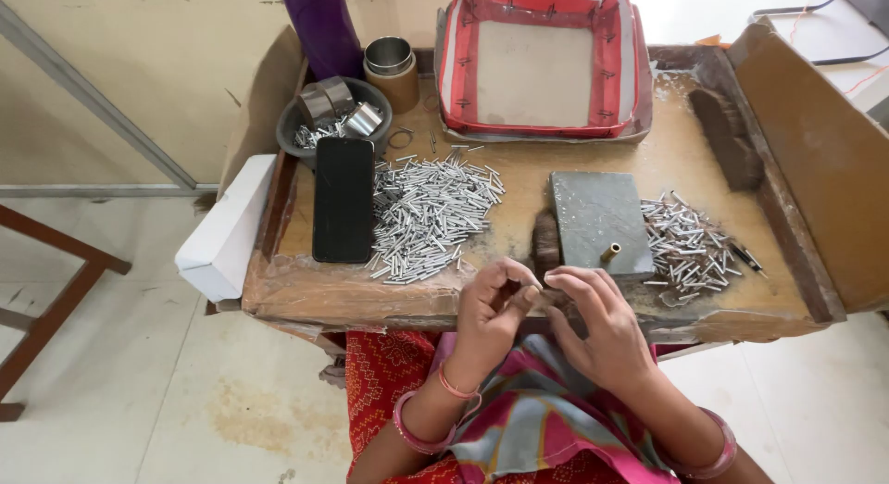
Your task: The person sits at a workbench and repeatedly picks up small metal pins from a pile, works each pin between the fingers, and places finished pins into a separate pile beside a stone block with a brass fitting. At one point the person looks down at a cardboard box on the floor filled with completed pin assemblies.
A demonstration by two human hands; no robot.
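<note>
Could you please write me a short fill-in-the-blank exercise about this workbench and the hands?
1. The black phone lies to the ____ of the big pile of metal tubes.
2. A small brass peg stands on the grey ____.
3. The left hand and right hand meet at the table's ____ edge.
4. The red-rimmed tray is ____.

Missing words: left; block; near; empty

small metal pin (540,282) | silvery, mostly hidden | pinched between both hands' fingers (530,294)
</note>
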